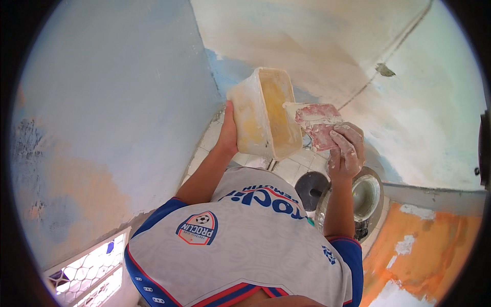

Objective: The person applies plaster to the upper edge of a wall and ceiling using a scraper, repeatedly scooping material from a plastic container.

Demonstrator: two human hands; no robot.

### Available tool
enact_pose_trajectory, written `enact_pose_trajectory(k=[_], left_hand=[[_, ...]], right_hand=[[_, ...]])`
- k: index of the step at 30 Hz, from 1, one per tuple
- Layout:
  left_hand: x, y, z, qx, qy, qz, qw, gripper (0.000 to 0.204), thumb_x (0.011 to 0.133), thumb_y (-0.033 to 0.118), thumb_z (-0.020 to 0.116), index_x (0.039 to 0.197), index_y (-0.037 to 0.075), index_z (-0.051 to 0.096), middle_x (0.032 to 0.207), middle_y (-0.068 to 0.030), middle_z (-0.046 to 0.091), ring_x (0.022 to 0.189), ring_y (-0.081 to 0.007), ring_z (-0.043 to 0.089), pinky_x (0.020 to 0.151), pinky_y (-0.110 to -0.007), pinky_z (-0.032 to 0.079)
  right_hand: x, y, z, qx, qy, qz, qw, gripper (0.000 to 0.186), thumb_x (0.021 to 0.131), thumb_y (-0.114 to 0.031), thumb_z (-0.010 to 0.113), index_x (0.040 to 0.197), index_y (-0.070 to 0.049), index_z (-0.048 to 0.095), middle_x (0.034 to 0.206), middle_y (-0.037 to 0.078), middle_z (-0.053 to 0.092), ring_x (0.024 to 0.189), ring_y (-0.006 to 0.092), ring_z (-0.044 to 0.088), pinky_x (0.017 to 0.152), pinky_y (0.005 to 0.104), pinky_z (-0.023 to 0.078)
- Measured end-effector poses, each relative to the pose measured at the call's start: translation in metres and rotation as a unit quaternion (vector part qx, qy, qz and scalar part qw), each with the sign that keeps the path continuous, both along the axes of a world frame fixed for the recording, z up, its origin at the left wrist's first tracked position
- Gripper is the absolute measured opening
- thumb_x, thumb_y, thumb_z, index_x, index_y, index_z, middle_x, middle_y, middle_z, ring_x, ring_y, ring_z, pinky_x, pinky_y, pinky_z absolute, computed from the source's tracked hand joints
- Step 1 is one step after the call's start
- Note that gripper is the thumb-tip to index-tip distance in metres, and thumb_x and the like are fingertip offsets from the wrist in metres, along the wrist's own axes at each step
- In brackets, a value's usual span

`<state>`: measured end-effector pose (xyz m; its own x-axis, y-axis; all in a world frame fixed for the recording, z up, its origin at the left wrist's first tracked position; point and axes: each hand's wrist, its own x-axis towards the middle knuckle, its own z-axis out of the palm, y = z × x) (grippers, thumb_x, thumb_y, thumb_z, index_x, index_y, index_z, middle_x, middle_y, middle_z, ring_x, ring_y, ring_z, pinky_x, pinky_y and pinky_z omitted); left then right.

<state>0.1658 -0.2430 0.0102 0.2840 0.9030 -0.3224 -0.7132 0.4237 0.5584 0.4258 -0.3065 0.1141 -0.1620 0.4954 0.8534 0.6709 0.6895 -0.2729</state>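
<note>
My left hand [228,133] grips a pale, yellow-stained plastic tub [250,117] by its left side, with the thumb up along the wall. The tub is tilted so its mouth faces right, and whitish paste smears its rim and inside. In my right hand [349,148] is a red putty spreader [322,130], pinched between thumb and fingers. Thick white paste coats much of the spreader. Its left edge is at the tub's right rim; whether they touch, I cannot tell. Dried paste covers my right fingers.
Close on the left rises a blue-grey wall [117,92]. The facing wall [419,117] is patchy, with a dark line and a chipped hole [385,70]. Below my right forearm are an oval bowl-shaped fixture [365,197] and a dark round thing [311,191]. A grilled window [89,271] is lower left.
</note>
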Motion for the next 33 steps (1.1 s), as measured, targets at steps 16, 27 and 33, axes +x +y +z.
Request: enact_pose_trajectory(k=[16, 27, 33], left_hand=[[-0.131, 0.04, -0.036, -0.044, -0.018, 0.035, 0.998, 0.076, 0.105, 0.064, 0.021, 0.153, 0.009, 0.042, 0.146, -0.0135, 0.055, 0.133, -0.0297, 0.056, 0.111, -0.045, 0.047], [-0.277, 0.118, -0.054, -0.049, 0.022, 0.01, 0.999, 0.074, 0.106, 0.063, 0.023, 0.153, 0.009, 0.042, 0.146, -0.0115, 0.055, 0.133, -0.0284, 0.055, 0.112, -0.044, 0.046], [-0.305, 0.126, -0.053, -0.059, 0.037, 0.044, 0.997, 0.073, 0.106, 0.062, 0.023, 0.154, 0.009, 0.042, 0.148, -0.0111, 0.054, 0.134, -0.0271, 0.054, 0.112, -0.043, 0.045]], right_hand=[[-0.115, 0.067, -0.08, -0.165, 0.202, 0.011, 0.965, 0.01, 0.098, 0.0, 0.06, 0.107, 0.001, 0.062, 0.107, 0.016, 0.064, 0.097, 0.0235, 0.059, 0.082, 0.0336, 0.051], [-0.238, 0.135, -0.13, -0.204, 0.315, -0.049, 0.926, 0.014, 0.103, -0.002, 0.056, 0.117, 0.001, 0.056, 0.115, 0.013, 0.06, 0.094, 0.0163, 0.062, 0.078, 0.0294, 0.056], [-0.242, 0.181, -0.179, -0.276, 0.434, -0.083, 0.854, 0.018, 0.104, -0.004, 0.056, 0.121, 0.002, 0.052, 0.115, 0.016, 0.063, 0.094, 0.0209, 0.067, 0.08, 0.0335, 0.056]])
